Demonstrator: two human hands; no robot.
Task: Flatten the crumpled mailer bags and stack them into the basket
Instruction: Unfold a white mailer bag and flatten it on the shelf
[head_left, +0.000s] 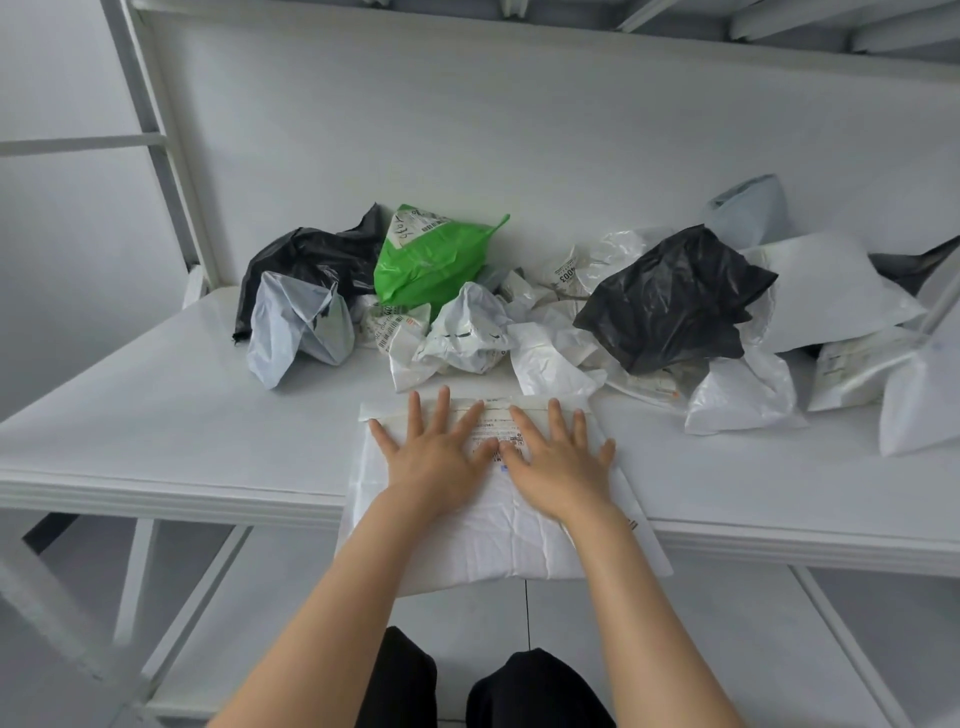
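Note:
A white mailer bag (498, 540) lies flat at the front edge of the white table (182, 415), its near end hanging over the edge. My left hand (434, 457) and my right hand (558, 462) press on its upper part, palms down, fingers spread, thumbs almost touching over the printed label. Behind it lies a pile of crumpled bags: a green one (431, 265), a black one (311, 260) at the left, a larger black one (670, 301) at the right, and several white and grey ones (467, 327). No basket is in view.
The table's white back wall (519, 130) rises behind the pile. A white frame post (161, 156) stands at the back left. More white bags (831, 291) fill the right end. Below the table are white frame bars, grey floor and my dark trouser legs (467, 686).

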